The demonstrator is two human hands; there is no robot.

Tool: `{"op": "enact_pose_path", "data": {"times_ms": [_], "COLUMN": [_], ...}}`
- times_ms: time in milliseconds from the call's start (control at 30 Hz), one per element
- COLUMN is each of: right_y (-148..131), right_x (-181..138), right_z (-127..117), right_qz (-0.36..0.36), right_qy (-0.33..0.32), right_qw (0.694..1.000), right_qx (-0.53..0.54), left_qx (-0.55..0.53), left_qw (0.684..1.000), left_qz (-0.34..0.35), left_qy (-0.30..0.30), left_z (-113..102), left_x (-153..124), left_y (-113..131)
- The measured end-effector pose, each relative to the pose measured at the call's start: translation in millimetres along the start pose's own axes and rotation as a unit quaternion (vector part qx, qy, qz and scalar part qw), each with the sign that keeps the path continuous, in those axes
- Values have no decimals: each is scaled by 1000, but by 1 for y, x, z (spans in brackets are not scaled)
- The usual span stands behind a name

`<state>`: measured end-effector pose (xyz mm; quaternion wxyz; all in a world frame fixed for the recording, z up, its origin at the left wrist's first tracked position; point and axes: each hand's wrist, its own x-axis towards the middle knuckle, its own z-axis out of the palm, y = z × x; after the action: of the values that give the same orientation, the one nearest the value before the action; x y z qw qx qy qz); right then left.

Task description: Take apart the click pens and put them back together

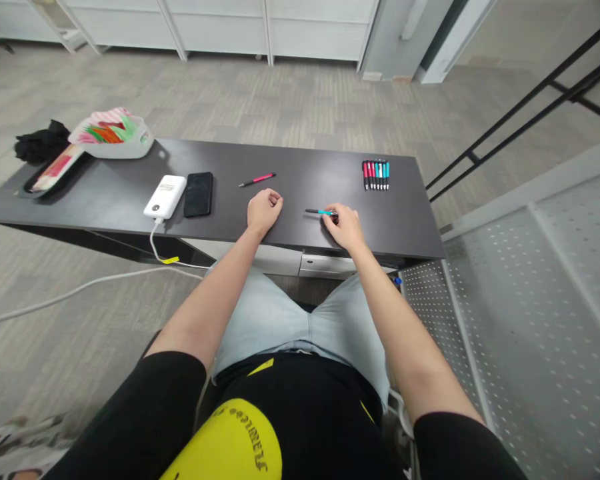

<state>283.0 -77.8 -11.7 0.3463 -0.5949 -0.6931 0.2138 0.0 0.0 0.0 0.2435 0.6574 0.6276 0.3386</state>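
My right hand (344, 225) rests on the dark table (300, 227) with its fingers pinched on a teal pen (320, 212) that lies flat and points left. My left hand (264, 209) sits as a loose fist on the table a little to the left, with nothing visible in it. A pink pen (258, 179) lies alone just beyond the left hand. Several pink and teal pens (376, 175) lie side by side in a row at the far right of the table.
A black phone (199, 194) and a white power bank (165, 197) with a white cable (80, 288) lie at the left. Farther left stand a white basket of coloured items (113, 134), a tray (50, 172) and black cloth (41, 141). A perforated metal panel (525, 320) stands right.
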Motion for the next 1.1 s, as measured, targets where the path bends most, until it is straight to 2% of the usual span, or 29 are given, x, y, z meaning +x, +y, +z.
{"op": "enact_pose_path", "data": {"times_ms": [133,233,333,433,600,1100], "right_y": [-1,-2,-4,-7,-8,-8], "right_x": [1,4,8,9,9,7], "right_z": [0,-2,-5,-5,-6,-7], "right_qz": [2,2,-2,-8,-17,-10], "right_qy": [2,-21,-49,-58,-98,-137], "right_qw": [1000,1000,999,998,995,989], "right_qx": [3,1,-6,-9,-3,-50], "left_qx": [-4,-46,-132,-196,-250,-163], "left_qw": [999,995,985,970,957,966], "left_qz": [19,65,112,122,107,176], "left_qy": [45,60,-3,-75,-99,-98], "left_z": [-2,3,16,28,33,37], "left_x": [-7,-18,-29,-35,-38,-41], "left_y": [3,5,6,9,10,2]}}
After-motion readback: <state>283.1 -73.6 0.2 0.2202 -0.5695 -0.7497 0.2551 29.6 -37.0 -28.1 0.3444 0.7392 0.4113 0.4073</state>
